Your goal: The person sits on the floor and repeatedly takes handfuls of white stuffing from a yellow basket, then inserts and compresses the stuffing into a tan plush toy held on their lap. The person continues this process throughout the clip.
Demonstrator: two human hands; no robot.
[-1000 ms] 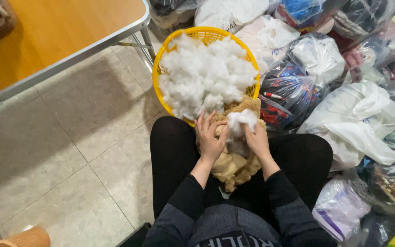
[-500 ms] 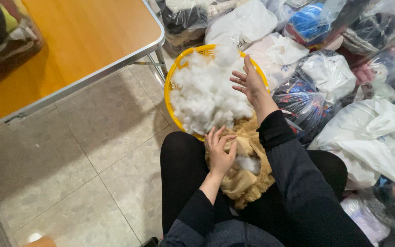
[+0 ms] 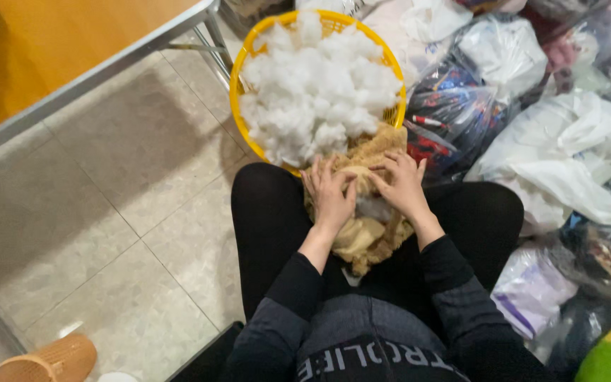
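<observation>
Both hands, the left hand (image 3: pixel 330 192) and the right hand (image 3: pixel 404 185), press with bent fingers on the tan fuzzy cloth toy skin (image 3: pixel 369 237) lying on the person's lap, just beside the round yellow plastic basket (image 3: pixel 238 85) full of white fluffy stuffing (image 3: pixel 316 92).

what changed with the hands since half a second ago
The right hand came back from the yellow basket of white stuffing and now presses on the tan plush cover on the lap, beside the left hand. A second ago both hands were also on the cover. The left hand stayed on it throughout. The basket, the table and the bags stayed put.
</observation>
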